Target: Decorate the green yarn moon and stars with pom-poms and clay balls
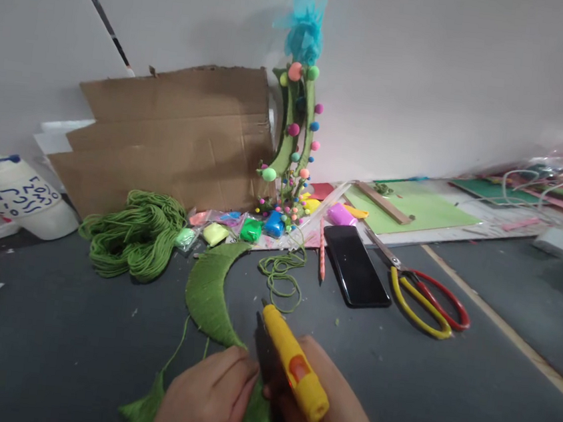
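My right hand (pixel 326 404) is wrapped round a yellow hot glue gun (pixel 291 360), its dark narrow tip pointing away from me. Beside it, my left hand (pixel 209 395) is closed with its fingers pressed on a green yarn-wrapped crescent (pixel 208 287), around its lower end. More green wrapped material (pixel 257 420) shows between my hands. A green yarn-wrapped star (pixel 144 408) lies partly hidden at the left hand's outer side, with a strand of yarn running up from it. Loose green yarn (pixel 282 275) curls on the table beyond the glue gun's tip.
A green yarn skein (pixel 132 235) lies left, before brown cardboard (pixel 173 139). Behind stands a pompom-covered crescent decoration (pixel 290 131) topped with blue tulle. A phone (pixel 357 266), a pink pencil (pixel 322 250) and red-and-yellow-handled scissors (pixel 423 300) lie right. A white bucket (pixel 21 197) sits far left.
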Tool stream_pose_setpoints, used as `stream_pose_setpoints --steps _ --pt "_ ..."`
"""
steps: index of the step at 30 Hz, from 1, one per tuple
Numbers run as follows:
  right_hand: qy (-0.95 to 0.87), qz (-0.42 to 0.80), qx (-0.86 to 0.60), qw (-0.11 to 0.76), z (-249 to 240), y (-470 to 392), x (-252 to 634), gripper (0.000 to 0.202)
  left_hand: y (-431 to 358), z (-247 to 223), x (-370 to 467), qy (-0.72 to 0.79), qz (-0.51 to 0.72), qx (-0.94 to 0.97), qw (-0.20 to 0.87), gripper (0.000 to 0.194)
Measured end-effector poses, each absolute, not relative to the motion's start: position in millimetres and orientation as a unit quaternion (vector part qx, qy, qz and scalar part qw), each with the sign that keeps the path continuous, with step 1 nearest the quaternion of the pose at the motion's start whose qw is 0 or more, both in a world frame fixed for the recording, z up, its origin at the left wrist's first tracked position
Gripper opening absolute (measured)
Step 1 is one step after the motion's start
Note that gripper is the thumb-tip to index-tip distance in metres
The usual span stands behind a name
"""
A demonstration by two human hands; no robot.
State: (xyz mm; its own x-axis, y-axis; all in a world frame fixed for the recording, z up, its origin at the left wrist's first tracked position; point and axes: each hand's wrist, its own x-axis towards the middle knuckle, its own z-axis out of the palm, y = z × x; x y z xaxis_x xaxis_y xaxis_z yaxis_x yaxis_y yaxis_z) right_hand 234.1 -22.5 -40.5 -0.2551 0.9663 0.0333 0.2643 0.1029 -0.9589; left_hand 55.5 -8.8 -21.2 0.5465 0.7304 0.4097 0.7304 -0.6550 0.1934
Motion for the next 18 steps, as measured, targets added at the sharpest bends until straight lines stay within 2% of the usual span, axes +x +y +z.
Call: stream_pose_setpoints --steps 12,18 --pt "-0.633 0.462 -0.486 0.385 -43.7 -23.8 232.5 0.017 -10.1 -27.5 54.4 -0.406 -0.234 -0.884 0.004 0.022" --pt "-0.638 0.461 -0.478 0.39 -51.6 -25.9 230.7 0.019 -9.4 -24.9 54.6 -0.428 -0.22 -0.876 -0.033 0.018"
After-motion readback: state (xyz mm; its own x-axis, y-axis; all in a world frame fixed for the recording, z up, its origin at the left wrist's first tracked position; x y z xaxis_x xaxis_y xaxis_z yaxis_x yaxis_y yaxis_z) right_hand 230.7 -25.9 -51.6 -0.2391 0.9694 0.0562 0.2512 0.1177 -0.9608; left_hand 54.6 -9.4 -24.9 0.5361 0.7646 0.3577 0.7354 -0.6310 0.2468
